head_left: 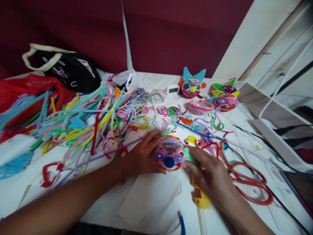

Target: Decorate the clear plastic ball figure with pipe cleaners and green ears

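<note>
Near the middle of the head view is a round pipe-cleaner face (170,151) with purple eyes and a dark blue nose. My left hand (144,155) grips its left side, fingers curled round the edge. On its right side, my right hand (207,166) pinches a green fuzzy piece (190,156) between thumb and fingers, against the face. Another light green piece (166,132) stands at the top, by my left fingertips. Under my right hand lies a yellow tool (201,195), partly hidden.
Many coloured pipe cleaners (80,124) spread across the left of the white table. Finished faces (192,88) stand at the back. Orange-handled scissors (254,182) and a black cable lie right. A small clock (172,89) and a black bag (70,71) are behind.
</note>
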{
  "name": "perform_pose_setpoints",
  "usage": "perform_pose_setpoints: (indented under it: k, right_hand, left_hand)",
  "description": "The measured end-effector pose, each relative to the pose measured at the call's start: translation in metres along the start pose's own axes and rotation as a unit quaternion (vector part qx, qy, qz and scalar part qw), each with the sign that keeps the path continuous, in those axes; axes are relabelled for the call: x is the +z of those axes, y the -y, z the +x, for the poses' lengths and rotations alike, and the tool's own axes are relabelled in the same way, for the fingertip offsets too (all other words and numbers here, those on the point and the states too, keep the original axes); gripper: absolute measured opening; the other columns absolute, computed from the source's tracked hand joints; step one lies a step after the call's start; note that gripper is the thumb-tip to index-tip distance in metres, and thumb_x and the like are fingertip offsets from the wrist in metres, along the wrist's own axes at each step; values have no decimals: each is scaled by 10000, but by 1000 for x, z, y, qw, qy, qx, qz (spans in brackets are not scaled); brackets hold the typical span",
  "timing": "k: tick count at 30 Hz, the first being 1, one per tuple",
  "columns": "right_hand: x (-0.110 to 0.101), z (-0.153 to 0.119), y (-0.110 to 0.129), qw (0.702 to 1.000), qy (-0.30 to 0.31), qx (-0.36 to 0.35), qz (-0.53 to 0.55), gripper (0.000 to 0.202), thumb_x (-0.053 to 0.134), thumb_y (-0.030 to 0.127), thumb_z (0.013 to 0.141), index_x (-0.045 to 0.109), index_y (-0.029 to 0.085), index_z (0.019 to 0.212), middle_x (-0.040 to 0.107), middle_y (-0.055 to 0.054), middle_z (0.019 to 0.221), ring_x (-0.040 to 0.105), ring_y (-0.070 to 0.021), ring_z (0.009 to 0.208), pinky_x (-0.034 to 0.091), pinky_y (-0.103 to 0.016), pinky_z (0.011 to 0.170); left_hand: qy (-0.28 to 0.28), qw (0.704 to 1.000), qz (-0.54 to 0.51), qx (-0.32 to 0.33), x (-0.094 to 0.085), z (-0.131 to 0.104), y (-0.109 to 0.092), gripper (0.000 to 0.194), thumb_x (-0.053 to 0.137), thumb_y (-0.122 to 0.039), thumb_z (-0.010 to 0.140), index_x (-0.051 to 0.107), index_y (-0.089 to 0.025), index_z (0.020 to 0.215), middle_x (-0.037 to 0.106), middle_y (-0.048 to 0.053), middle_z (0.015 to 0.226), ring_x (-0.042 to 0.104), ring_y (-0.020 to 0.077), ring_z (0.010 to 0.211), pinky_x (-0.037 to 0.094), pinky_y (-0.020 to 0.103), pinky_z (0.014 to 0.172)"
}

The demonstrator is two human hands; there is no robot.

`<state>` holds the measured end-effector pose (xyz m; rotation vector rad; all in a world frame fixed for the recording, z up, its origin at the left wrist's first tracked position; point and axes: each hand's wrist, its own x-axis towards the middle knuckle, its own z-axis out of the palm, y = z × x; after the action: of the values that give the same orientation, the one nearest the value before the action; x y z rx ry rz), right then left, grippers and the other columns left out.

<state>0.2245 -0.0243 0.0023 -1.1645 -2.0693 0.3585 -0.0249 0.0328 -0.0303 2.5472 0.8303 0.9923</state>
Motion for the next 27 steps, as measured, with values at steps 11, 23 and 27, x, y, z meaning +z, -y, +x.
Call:
perform_pose_setpoints:
  k: [11,23,27]
  right_hand:
    - [0,-1,9,1000,-6,-10,-22,351,538,283,963,580,179,1295,710,-136,1142,707,-241,1018,597,-347,852]
    - [-26,5,30,998,-42,-32,-18,272,547,224,949,628,249,1207,724,-80,1095,709,-219,955,593,-321,800]
    - [-43,12,31,992,-67,64,84,99,575,276,940,639,233,1001,675,-38,950,664,-167,798,554,-273,692]
  left_hand:
    - [-74,994,74,42,1,7,-14,870,795,-463,670,428,-118,1379,513,216,1314,515,349,1249,488,499,1058]
    - [-128,987,93,35,-20,10,-28,982,824,-464,558,399,-172,1393,494,189,1334,519,371,1234,462,506,1046]
    - [-141,987,73,41,-27,14,-34,990,814,-479,557,381,-204,1404,489,167,1341,501,370,1255,453,513,1051]
